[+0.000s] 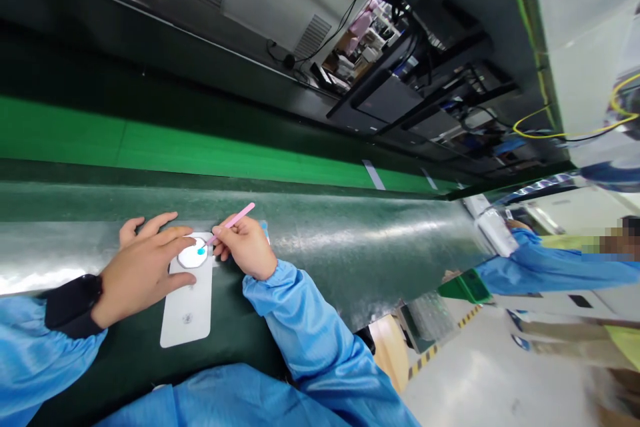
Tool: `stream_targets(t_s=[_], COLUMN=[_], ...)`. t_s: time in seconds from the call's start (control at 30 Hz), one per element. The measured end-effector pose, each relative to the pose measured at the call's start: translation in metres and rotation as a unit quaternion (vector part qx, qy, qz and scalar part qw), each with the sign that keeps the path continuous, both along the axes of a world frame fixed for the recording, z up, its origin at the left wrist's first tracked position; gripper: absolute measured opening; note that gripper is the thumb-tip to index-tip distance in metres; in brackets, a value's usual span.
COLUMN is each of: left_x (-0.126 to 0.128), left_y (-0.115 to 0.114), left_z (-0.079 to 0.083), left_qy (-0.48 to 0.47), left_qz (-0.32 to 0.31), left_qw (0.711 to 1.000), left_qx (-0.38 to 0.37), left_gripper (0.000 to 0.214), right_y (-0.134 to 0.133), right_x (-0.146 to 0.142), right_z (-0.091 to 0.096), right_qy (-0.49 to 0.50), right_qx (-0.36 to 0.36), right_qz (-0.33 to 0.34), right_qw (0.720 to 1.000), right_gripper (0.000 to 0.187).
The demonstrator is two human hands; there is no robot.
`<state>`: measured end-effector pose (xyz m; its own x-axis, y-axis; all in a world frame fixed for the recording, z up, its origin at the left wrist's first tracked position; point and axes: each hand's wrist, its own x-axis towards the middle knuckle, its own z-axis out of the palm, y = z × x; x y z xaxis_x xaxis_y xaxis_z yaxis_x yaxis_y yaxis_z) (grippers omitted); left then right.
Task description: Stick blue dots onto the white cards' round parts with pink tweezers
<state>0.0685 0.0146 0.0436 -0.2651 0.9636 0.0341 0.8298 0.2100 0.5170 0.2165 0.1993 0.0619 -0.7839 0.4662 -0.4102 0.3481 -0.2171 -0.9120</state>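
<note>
Well, the spread left hand (140,273) presses a white card (187,312) at its three o'clock, while the right hand (245,248) pinches a pink stick (233,221) on a shiny disc (193,253), which could get scratched if the card slips.

A disc (186,255) sits on a card (187,313) on the worktop (350,247) (left hand (137,273) over it, right hand (245,248) just beside, holding a swab (233,221)).

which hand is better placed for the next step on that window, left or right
Right, it seems: the right hand holds the pink swab with its cyan tip at the octagonal window of the white card, while the left hand lies on the card, steadying it.
</note>
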Motion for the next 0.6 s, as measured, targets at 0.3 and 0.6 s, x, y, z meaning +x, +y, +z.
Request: stream_targets(t_s=[0.3,0.6], left_x=[-0.001,-0.001], left_y=[-0.002,-0.003], left_z=[-0.002,-0.001], left_qy=[0.001,0.0], left_qz=[-0.001,-0.008], left_qw=[1.0,1.0], left_qx=[0.006,0.007], left_gripper=[0.049,0.051], right_y=[-0.002,-0.002], right_x=[0.002,-0.001], right_z=[0.008,0.017], right_qy=[-0.017,-0.029], right_qx=[0.004,-0.012], right_qz=[0.007,-0.001], right_qw=[1.0,1.0], right_gripper=[0.029,0.026])
